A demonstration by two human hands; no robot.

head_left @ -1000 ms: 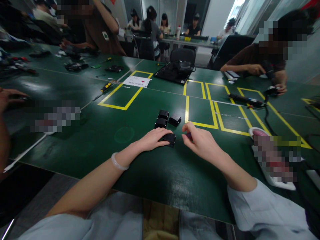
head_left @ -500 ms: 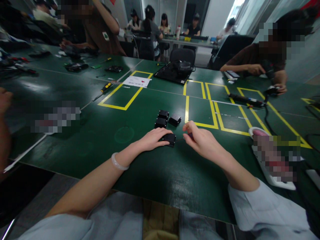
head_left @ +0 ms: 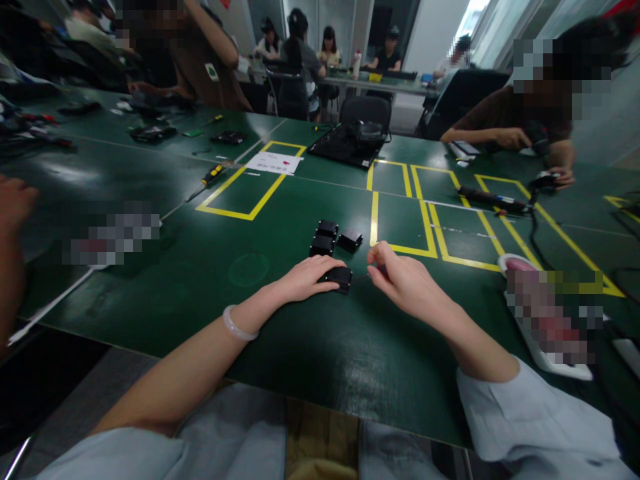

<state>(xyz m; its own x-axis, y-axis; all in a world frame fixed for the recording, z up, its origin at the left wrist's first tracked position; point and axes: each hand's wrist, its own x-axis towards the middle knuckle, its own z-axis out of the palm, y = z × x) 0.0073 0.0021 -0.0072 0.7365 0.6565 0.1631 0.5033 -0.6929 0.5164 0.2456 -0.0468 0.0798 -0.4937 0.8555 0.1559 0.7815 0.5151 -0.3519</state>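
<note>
My left hand (head_left: 313, 275) is closed over a small black box-shaped servo motor (head_left: 343, 278), pressing it to the green table. Thumb and fingers grip its left side. In my right hand (head_left: 397, 277), just to the right, the fingers are curled around what looks like a small screwdriver (head_left: 361, 277). Its thin dark shaft points left at the side of the servo, and its handle is mostly hidden in the palm. Whether the tip touches the servo I cannot tell. Behind my left hand, two more black servos (head_left: 323, 245) stand in a row, with another servo (head_left: 351, 239) beside them, slightly turned.
Yellow tape outlines (head_left: 405, 251) mark the green table (head_left: 300, 347). A white tray (head_left: 565, 369) stands at the right. A yellow-black screwdriver (head_left: 213, 175), a paper sheet (head_left: 275, 163) and a black panel (head_left: 345, 150) lie farther back. Co-workers sit around; one person's hand (head_left: 15, 207) is at the left edge.
My two hands and the servos stay almost in place; a little more of the thin shaft shows by my right fingers. The other person's hand at the left edge has moved further into view.
</note>
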